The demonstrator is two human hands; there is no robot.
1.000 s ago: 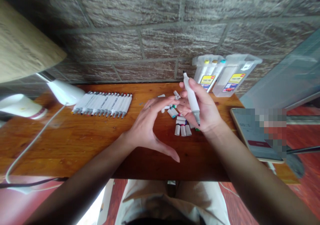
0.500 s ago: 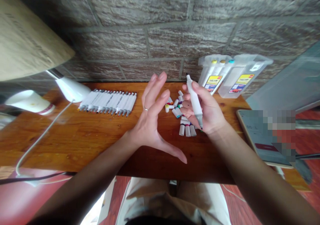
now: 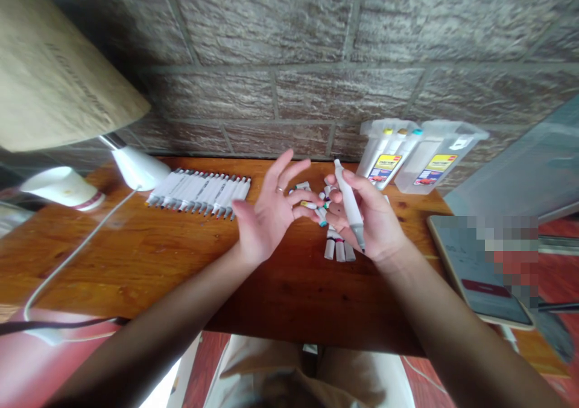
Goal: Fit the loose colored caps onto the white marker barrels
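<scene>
My right hand [image 3: 377,218] is closed around an uncapped white marker [image 3: 348,200], its dark tip pointing up and away and its grey end toward my wrist. My left hand [image 3: 271,215] is open with the palm turned up and fingers spread, a ring on one finger. Between and beneath the two hands lies a pile of loose marker caps [image 3: 335,250], white with coloured ends, partly hidden by my fingers. Left of my left hand, a row of uncapped white markers [image 3: 199,192] lies side by side on the wooden table [image 3: 136,257].
Two clear plastic marker cases [image 3: 434,181] stand against the brick wall at the back right, one with several capped markers. A tablet [image 3: 479,275] lies at the right edge. A lamp [image 3: 140,166], its cable and a tipped paper cup [image 3: 67,188] are at the left.
My left hand has rolled over so its palm faces up, its thumb swinging to the left and its fingers nearer the caps. My right hand keeps its hold on the marker.
</scene>
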